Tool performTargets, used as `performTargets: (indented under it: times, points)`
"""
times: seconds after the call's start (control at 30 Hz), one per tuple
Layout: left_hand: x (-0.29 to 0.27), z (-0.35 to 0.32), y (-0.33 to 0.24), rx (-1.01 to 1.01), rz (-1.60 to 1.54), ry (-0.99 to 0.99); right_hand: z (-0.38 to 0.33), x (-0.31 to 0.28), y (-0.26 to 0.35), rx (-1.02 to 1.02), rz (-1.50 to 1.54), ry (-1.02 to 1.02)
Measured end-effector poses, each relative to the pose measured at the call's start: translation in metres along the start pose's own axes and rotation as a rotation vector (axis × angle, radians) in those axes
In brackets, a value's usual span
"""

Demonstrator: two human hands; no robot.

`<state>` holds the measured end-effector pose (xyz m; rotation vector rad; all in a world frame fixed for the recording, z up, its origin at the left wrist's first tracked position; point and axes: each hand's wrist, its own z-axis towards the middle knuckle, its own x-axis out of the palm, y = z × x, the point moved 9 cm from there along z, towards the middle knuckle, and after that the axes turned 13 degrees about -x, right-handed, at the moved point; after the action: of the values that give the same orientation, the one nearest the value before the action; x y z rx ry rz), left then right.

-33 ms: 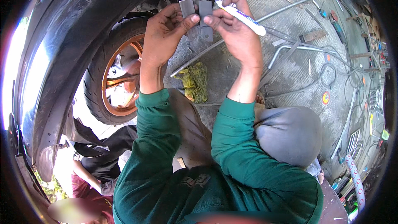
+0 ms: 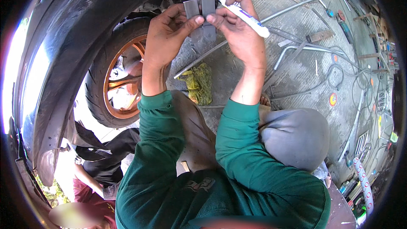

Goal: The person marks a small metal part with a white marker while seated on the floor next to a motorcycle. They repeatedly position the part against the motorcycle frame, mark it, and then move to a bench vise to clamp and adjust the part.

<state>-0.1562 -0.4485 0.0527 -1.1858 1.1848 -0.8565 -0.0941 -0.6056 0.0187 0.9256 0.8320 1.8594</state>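
"What has moved?"

"On my feed the right hand (image 2: 246,44) has edged slightly left, bringing its grey plate (image 2: 208,6) and the white tube (image 2: 248,20) along; the left hand (image 2: 166,34) looks nearly unmoved."

"How many plates do you count?"

"Two, side by side at the top of my view. The left thumb and fingers pinch the left plate (image 2: 192,10); the right thumb and fingers pinch the other. I see a narrow gap between their upper ends, but can't tell whether they touch behind the thumbs."

"And the tube?"

"One, gripped aslant across the right hand."

"Nearby?"

"One wheel (image 2: 95,85) with an orange rim, one crumpled yellow bundle (image 2: 200,85) on the floor, one other person (image 2: 99,167) at lower left."
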Motion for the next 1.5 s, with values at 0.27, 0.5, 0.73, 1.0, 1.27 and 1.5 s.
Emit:
performTargets:
  times: [0.27, 0.5, 0.73, 1.0, 1.27, 1.5]
  points:
    - [-0.007, 0.001, 0.001, -0.032, -0.046, -0.060, 0.003, 0.002, 0.009, -0.113, -0.096, -0.040]
    - [-0.007, 0.003, 0.003, -0.040, -0.119, -0.045, 0.003, 0.005, 0.007, -0.062, -0.078, -0.011]
    - [-0.009, 0.005, 0.008, -0.050, -0.100, -0.086, 0.006, 0.003, 0.014, -0.128, -0.147, -0.062]
    - [-0.015, -0.006, -0.006, -0.020, 0.274, -0.174, -0.007, -0.003, 0.004, 0.100, -0.122, -0.049]
    - [-0.005, -0.001, 0.009, -0.110, 0.000, -0.062, 0.000, -0.001, 0.012, 0.018, -0.208, 0.038]
    - [-0.002, 0.000, 0.011, -0.095, -0.032, -0.025, -0.002, -0.004, 0.009, 0.049, -0.132, 0.045]
